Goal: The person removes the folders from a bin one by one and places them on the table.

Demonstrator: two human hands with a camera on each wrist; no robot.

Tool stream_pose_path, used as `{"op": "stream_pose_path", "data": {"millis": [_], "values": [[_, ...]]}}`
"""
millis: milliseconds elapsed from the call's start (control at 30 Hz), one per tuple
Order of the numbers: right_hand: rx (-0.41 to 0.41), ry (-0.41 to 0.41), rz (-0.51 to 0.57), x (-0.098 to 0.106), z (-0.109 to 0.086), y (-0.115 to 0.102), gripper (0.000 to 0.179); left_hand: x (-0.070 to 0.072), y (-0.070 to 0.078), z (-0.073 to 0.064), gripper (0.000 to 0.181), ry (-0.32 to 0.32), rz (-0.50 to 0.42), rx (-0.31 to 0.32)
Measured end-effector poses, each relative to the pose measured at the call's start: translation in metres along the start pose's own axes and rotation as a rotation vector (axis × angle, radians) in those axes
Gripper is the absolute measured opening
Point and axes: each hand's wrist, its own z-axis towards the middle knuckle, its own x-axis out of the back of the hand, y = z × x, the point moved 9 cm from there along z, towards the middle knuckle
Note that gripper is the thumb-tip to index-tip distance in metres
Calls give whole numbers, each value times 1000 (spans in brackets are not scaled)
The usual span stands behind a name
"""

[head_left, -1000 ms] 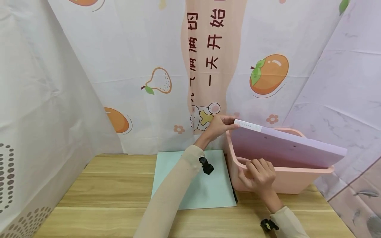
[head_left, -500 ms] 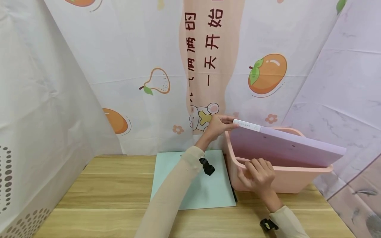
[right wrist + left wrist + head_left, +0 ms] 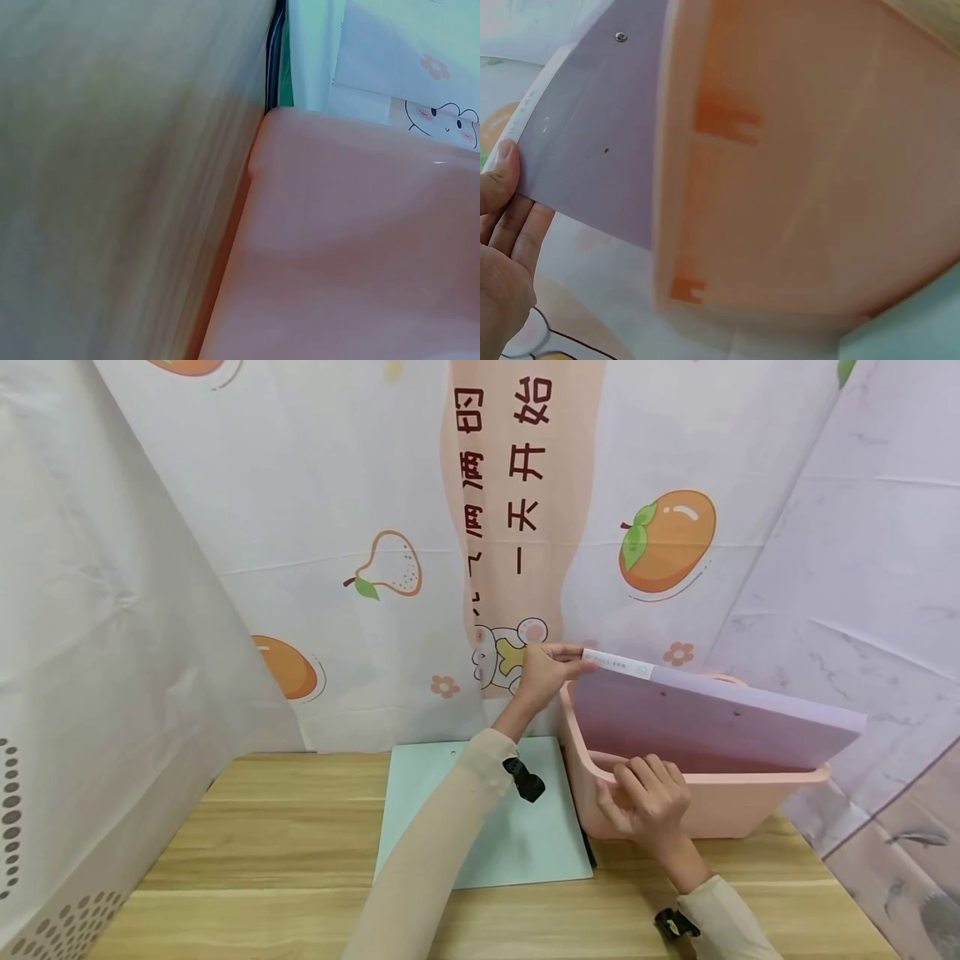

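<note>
A purple file folder with a white spine label stands tilted in the pink plastic bin, its labelled end raised above the rim. My left hand pinches that raised corner, thumb on the label side, as the left wrist view also shows at the folder. The folder's lower part is hidden inside the bin. On the bin's near rim, toward its left corner, my right hand grips with curled fingers. The right wrist view shows mostly the bin's outer wall, and no fingers.
A mint-green folder lies flat on the wooden table left of the bin, partly under my left forearm. A printed white curtain hangs close behind the bin. At the far left stands a white perforated panel.
The head view has shifted slightly. The folder's raised end sits a touch higher, and the bin appears slightly farther back and left. Both hands keep their hold.
</note>
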Motion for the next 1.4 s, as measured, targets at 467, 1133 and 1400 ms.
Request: {"op": "stream_pose_path", "data": {"millis": [467,1133,1400], "values": [[9,-8,-12,-1,1,-3,37,6,50,-2,26,92,-32,-131],[12,13,-5,-1,-1,-4,41,35,112,-19,28,235,-83,-272],[6,16,-9,-1,1,-5,42,55,140,-27,25,291,-115,-380]]}}
